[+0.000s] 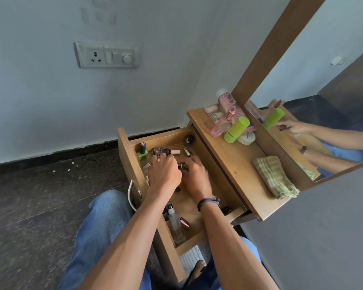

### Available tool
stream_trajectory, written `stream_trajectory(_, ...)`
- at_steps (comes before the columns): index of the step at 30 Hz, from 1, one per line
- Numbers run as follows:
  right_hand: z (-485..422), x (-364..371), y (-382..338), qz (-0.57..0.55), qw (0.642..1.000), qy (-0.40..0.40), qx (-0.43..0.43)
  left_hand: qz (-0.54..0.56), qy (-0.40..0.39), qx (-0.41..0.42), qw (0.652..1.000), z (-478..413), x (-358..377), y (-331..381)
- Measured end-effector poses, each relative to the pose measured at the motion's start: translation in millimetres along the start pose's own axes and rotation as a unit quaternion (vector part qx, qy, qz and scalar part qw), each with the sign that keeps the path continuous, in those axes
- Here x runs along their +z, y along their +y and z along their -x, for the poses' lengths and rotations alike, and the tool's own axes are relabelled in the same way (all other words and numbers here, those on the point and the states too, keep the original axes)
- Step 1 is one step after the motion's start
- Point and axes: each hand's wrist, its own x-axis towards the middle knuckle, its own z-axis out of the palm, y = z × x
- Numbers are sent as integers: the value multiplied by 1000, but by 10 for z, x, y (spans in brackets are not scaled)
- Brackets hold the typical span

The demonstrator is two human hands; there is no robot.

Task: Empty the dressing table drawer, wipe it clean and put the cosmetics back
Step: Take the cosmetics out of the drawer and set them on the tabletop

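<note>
- Two hands work inside the open drawer (128, 158), among loose cosmetics.
- Left hand (166, 173): grip curled down over small bottles (162, 151) towards the drawer's far end; I cannot tell whether it is clamped on any.
- Right hand (195, 178): grip closed round a dark bottle (181, 166) at the drawer's middle.
- Clear bottle (175, 225) lies at the drawer's near end.
- Worktop (235, 164) beside the drawer carries a folded cloth (275, 176) and a green bottle (236, 129).
</note>
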Motion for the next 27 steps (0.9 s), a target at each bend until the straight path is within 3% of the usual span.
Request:
stream_trajectory(4, 189, -33, -19, -39, 995, 76, 55, 33, 41, -14, 999, -16, -6, -24)
stream_trajectory(7, 297, -236, -134, -85, 985, 125, 86, 6, 27, -2, 1000, -17, 3, -25)
stream_trajectory(11, 366, -601, -235, -193, 957, 212, 51, -4, -19, 32, 999, 17, 46, -30)
stream_trajectory(15, 166, -875, -147, -206, 926, 304, 85, -56, -53, 57, 995, 38, 84, -25)
stream_trajectory(21, -120, -998, 14, -186, 929, 270, 174, -61, -126, 49, 989, 21, 151, -46)
stream_trajectory(27, -204, -955, 53, -175, 928, 264, 198, -93, -170, 48, 980, -17, 172, -54)
